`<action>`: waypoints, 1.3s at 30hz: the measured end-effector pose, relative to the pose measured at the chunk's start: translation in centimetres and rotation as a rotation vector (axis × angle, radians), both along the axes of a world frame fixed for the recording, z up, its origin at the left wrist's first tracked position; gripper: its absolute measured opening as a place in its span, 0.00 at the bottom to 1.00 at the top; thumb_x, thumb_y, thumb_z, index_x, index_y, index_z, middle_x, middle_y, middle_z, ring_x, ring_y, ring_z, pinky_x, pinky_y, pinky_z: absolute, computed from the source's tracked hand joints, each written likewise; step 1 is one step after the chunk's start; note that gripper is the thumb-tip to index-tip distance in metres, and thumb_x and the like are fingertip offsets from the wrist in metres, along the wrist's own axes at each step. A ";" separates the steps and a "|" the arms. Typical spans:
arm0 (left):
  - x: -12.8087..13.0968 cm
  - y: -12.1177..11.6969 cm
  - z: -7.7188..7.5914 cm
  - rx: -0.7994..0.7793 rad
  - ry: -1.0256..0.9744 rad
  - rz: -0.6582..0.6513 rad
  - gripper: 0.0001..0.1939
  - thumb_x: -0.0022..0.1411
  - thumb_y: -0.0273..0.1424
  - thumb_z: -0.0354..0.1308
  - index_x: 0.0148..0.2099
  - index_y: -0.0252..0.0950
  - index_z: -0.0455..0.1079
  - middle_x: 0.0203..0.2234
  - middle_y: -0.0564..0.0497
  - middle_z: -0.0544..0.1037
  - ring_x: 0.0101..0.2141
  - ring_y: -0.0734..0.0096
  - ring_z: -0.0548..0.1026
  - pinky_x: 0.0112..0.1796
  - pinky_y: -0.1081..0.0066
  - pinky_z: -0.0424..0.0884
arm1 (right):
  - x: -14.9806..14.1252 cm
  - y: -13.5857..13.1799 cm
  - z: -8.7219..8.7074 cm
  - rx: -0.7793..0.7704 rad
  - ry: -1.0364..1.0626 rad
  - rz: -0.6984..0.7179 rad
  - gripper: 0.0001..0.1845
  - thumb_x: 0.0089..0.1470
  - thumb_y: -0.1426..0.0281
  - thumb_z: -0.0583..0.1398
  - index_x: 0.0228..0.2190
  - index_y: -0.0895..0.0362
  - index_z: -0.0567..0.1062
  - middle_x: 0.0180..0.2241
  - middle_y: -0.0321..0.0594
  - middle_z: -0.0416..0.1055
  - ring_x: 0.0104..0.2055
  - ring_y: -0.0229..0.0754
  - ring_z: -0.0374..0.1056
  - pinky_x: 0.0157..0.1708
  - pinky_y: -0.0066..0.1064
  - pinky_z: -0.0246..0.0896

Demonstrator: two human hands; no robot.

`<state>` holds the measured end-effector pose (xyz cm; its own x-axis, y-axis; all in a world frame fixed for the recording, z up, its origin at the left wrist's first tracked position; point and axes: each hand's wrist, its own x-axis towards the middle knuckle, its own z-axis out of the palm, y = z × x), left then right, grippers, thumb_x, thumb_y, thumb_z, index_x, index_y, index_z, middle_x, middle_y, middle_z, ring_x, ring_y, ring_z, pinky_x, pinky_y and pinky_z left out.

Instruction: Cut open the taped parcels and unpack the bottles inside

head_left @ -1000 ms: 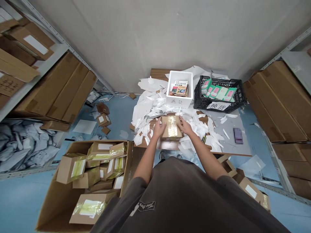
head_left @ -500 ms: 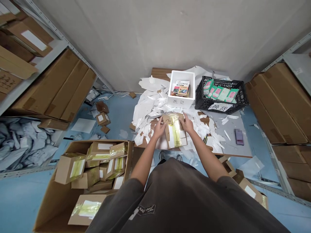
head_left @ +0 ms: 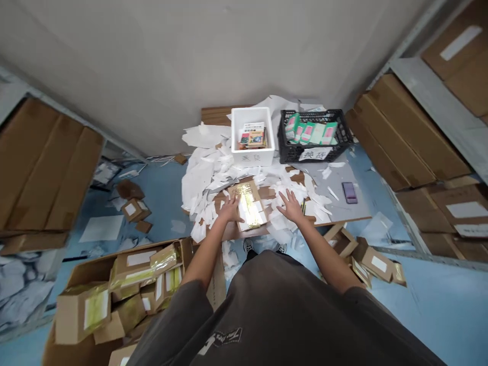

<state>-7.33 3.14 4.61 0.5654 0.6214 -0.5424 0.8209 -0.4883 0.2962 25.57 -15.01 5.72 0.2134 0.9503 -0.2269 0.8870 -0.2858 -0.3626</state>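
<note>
A flat cardboard package [head_left: 249, 206] with shiny yellowish tape and a white label lies on the table, slightly turned. My left hand [head_left: 230, 209] grips its left edge, thumb over the top; the fingertips are partly hard to make out. To the right of the package, apart from it, my right hand [head_left: 290, 207] is open with fingers spread above torn white paper [head_left: 272, 178]. Nothing shows in that hand. A thin dark and yellow object [head_left: 303, 206], too small to name, lies just right of it.
Behind the package stand a white box [head_left: 253, 158] of books and a black crate [head_left: 315, 151] of green-and-pink packs. A purple phone-like item [head_left: 349, 192] lies at right. A large carton [head_left: 186, 254] of taped boxes is at lower left; more boxes [head_left: 378, 263] lie on the floor.
My right hand has let go of the package and moved off to its right, fingers spread. The package now lies turned on the table, left hand still at it. The view has shifted right.
</note>
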 end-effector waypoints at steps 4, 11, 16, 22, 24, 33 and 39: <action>1.2 1.0 0.7 0.050 0.129 -0.013 0.85 0.39 0.67 0.75 0.84 0.45 0.28 0.81 0.40 0.27 0.77 0.22 0.36 0.70 0.39 0.55 | 4.5 -5.4 -1.0 -0.142 -0.042 -0.156 0.41 0.70 0.56 0.58 0.78 0.49 0.54 0.81 0.48 0.39 0.81 0.64 0.37 0.72 0.53 0.51; 3.0 1.3 -0.2 0.103 0.137 0.089 0.87 0.42 0.67 0.73 0.83 0.32 0.22 0.80 0.30 0.29 0.77 0.28 0.44 0.72 0.46 0.55 | 10.8 -8.5 -6.2 -0.347 0.070 -0.401 0.32 0.73 0.58 0.56 0.70 0.58 0.66 0.69 0.56 0.67 0.71 0.56 0.62 0.65 0.37 0.60; 3.7 1.9 -0.6 0.047 0.249 0.076 0.89 0.41 0.66 0.75 0.82 0.32 0.21 0.79 0.27 0.27 0.77 0.26 0.44 0.70 0.46 0.59 | 11.7 -6.2 -10.5 -0.475 0.185 -0.523 0.25 0.73 0.58 0.58 0.60 0.63 0.72 0.57 0.58 0.77 0.61 0.52 0.74 0.54 0.34 0.66; 3.2 2.5 -0.2 0.005 0.262 -0.005 0.92 0.37 0.61 0.79 0.82 0.36 0.18 0.79 0.29 0.24 0.77 0.30 0.44 0.69 0.52 0.61 | 11.7 -5.3 -12.8 -0.447 0.294 -0.699 0.25 0.63 0.62 0.69 0.56 0.60 0.72 0.52 0.56 0.79 0.56 0.53 0.78 0.48 0.34 0.69; 3.3 2.5 0.1 0.004 0.265 -0.017 0.92 0.37 0.59 0.80 0.82 0.36 0.18 0.79 0.29 0.22 0.77 0.31 0.44 0.71 0.52 0.58 | 12.0 -5.5 -12.6 -0.408 0.321 -0.763 0.26 0.57 0.63 0.72 0.52 0.60 0.73 0.49 0.56 0.81 0.54 0.55 0.79 0.46 0.34 0.70; 4.2 1.1 0.8 0.008 0.248 0.012 0.89 0.40 0.55 0.81 0.83 0.41 0.20 0.79 0.36 0.21 0.78 0.29 0.34 0.71 0.41 0.55 | 10.4 -4.1 -7.9 -0.006 0.418 -0.723 0.27 0.53 0.57 0.67 0.49 0.54 0.67 0.39 0.45 0.82 0.42 0.50 0.80 0.37 0.32 0.73; 3.6 0.3 0.9 0.113 0.137 -0.071 0.87 0.40 0.57 0.80 0.83 0.35 0.27 0.80 0.30 0.29 0.78 0.30 0.29 0.74 0.40 0.44 | 1.7 5.5 -2.4 0.221 0.683 -0.350 0.39 0.60 0.60 0.55 0.69 0.53 0.54 0.49 0.46 0.80 0.35 0.47 0.79 0.40 0.40 0.77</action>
<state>-3.72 3.40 5.51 0.5356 0.6439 -0.5464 0.8120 -0.5704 0.1239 27.24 -9.50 3.33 0.3899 0.8919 -0.2292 0.3204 -0.3648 -0.8742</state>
